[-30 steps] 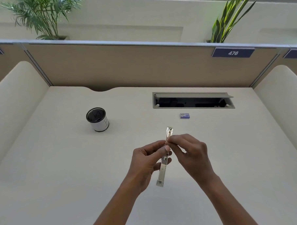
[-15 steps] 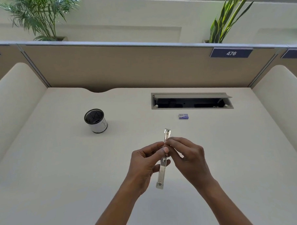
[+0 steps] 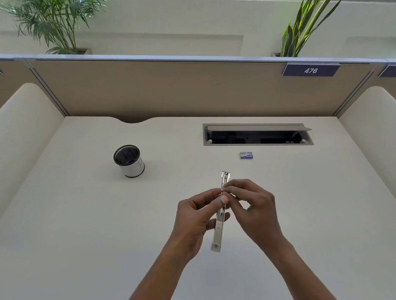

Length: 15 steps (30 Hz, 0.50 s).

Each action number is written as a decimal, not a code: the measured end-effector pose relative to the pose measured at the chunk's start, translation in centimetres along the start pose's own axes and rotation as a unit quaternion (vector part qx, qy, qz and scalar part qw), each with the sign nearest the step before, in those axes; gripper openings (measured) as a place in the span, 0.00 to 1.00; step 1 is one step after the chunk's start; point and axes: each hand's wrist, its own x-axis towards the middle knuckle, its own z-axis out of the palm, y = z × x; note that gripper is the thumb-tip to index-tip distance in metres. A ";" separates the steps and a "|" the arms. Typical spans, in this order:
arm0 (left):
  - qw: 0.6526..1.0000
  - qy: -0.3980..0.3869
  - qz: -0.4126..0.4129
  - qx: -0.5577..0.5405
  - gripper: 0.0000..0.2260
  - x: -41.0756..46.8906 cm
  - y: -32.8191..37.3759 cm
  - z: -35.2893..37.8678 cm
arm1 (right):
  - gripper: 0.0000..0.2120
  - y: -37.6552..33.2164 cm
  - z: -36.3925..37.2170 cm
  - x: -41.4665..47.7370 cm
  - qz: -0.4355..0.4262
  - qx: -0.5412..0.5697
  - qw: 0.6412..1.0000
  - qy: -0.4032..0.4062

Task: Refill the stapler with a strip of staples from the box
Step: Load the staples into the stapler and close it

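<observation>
Metal stapler (image 3: 220, 226) stays pinched between both hands, unmoved.

You sat facing a cream bench (image 3: 71, 223) enclosed on three sides. A tan partition panel (image 3: 167, 90) with a grey metal top rail stood across the far edge, and rounded cream side dividers (image 3: 22, 139) rose to your left and right. A dark blue plate reading 476 (image 3: 311, 70) hung at the panel's upper right. A grey cable hatch (image 3: 257, 134) was set into the bench near the back, its lid tilted open. Beyond the panel ran a pale wall with two green potted plants (image 3: 50, 22), one on each side. Soft daylight fell evenly from above.
</observation>
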 end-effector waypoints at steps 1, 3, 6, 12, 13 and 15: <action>1.000 0.000 -0.001 0.001 0.16 0.0 0.0 0.0 | 0.07 -0.1 0.1 0.0 0.026 0.020 0.999 0.001; 1.000 -0.001 -0.004 0.004 0.15 -0.1 0.0 0.1 | 0.07 -0.3 0.2 0.1 0.085 0.066 0.994 0.006; 1.000 0.003 -0.003 0.005 0.16 0.0 0.0 0.3 | 0.08 -0.7 0.3 0.5 0.159 0.122 0.979 0.028; 1.000 0.013 -0.006 0.010 0.15 0.0 0.0 0.4 | 0.17 -0.8 0.3 1.4 0.322 0.230 0.918 0.006; 1.000 0.013 -0.007 0.009 0.15 0.0 0.0 0.4 | 0.18 -0.8 0.4 1.6 0.329 0.240 0.913 0.005; 1.000 0.015 -0.007 0.004 0.15 -0.1 0.0 0.4 | 0.18 -0.8 0.5 1.7 0.329 0.236 0.914 0.005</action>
